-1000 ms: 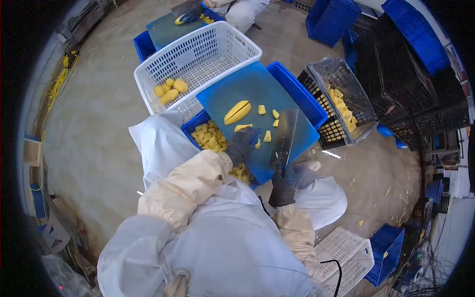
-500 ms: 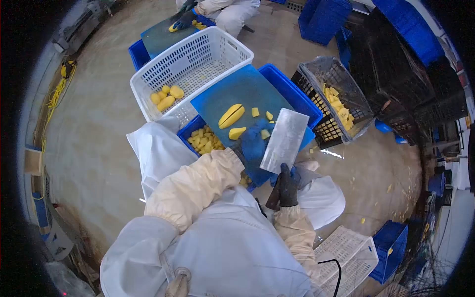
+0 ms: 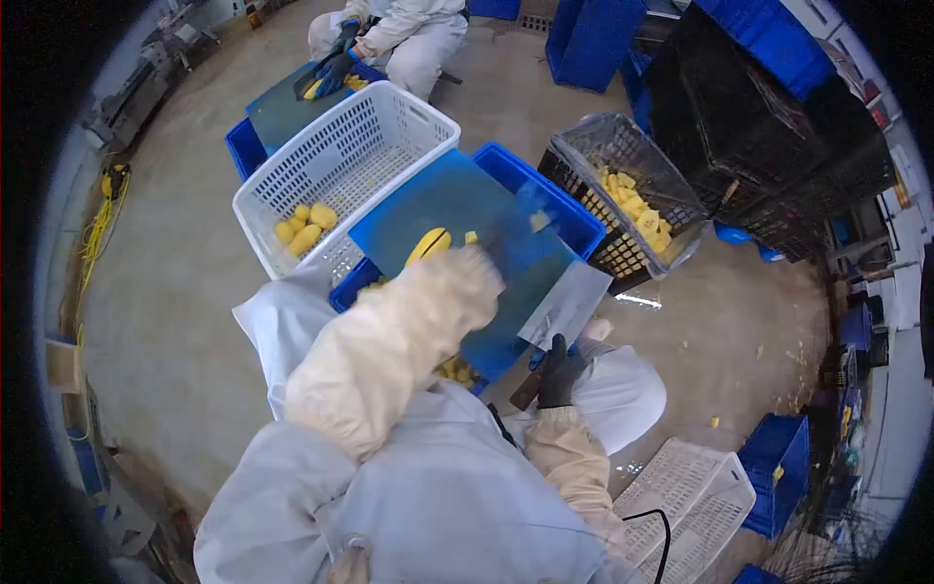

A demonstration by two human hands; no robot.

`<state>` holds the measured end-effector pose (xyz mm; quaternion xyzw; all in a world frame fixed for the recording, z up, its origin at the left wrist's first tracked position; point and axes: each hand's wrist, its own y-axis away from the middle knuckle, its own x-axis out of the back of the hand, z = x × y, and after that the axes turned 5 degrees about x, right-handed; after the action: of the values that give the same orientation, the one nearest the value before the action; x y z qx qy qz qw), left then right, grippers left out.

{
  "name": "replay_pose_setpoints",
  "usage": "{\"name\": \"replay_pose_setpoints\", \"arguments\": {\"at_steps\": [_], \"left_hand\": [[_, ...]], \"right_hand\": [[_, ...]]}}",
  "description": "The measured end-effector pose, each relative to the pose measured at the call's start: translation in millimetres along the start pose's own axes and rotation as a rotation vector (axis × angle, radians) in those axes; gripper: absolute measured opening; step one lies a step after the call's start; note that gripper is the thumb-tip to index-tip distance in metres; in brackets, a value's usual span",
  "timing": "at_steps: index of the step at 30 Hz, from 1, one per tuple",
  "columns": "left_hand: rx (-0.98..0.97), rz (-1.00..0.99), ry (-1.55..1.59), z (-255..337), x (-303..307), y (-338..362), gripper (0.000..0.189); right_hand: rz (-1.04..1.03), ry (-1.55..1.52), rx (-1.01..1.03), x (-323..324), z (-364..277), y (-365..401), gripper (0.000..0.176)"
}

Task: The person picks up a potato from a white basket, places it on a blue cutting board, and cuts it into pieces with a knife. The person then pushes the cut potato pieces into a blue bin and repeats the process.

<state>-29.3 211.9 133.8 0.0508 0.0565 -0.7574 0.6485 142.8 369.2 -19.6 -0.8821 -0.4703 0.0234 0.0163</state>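
My right hand [image 3: 561, 378], in a dark glove, grips a cleaver [image 3: 569, 302] by its handle. The wide blade lies over the right corner of the blue cutting board [image 3: 409, 206]. My left hand [image 3: 516, 238], gloved in blue, is smeared by motion over the right part of the board, and I cannot tell what its fingers hold. A pale piece [image 3: 539, 222] shows right at its fingertips. A split yellow peeled potato [image 3: 429, 243] lies on the board, partly behind my left sleeve, with a small cut chunk [image 3: 472, 237] beside it.
A white crate [image 3: 428, 127] with several whole potatoes [image 3: 305, 229] stands beyond the board. Blue tubs [image 3: 584, 219] sit beneath it. On the right is a lined black crate [image 3: 623, 131] of yellow chunks [image 3: 637, 209]. Another person [image 3: 413, 44] works at a far board.
My left hand has swept away from the cut pieces toward the board's far right side. The cleaver has tipped lower toward the board's corner. The whole view has shifted slightly.
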Motion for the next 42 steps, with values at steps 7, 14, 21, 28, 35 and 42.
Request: {"name": "replay_pose_setpoints", "arguments": {"at_steps": [7, 14, 21, 28, 35, 42], "left_hand": [[-0.276, -0.096, -0.769, 59.6, -10.5, -46.3, 0.022], [0.028, -0.473, -1.446, -47.7, 57.9, 44.3, 0.022], [-0.178, -0.491, -1.576, -80.2, 61.2, 49.6, 0.017], [0.039, -0.312, -1.345, -70.8, 51.3, 47.6, 0.019], [0.073, -0.413, -1.375, -77.1, 49.5, 52.2, 0.030], [0.169, -0.545, -1.501, -45.6, 33.5, 60.1, 0.034]], "right_hand": [[0.059, -0.225, -0.139, -5.9, -9.4, 4.4, 0.016], [-0.086, -0.292, -0.446, -8.1, -40.0, 14.1, 0.016], [-0.077, -0.033, -0.413, -8.4, -20.9, 16.9, 0.020], [-0.210, 0.711, 0.509, -7.7, 22.6, 23.6, 0.025], [-0.361, 0.233, -0.161, -24.0, -81.1, 37.2, 0.028], [-0.386, 0.522, -0.072, -18.9, -50.3, 30.8, 0.031]]}}
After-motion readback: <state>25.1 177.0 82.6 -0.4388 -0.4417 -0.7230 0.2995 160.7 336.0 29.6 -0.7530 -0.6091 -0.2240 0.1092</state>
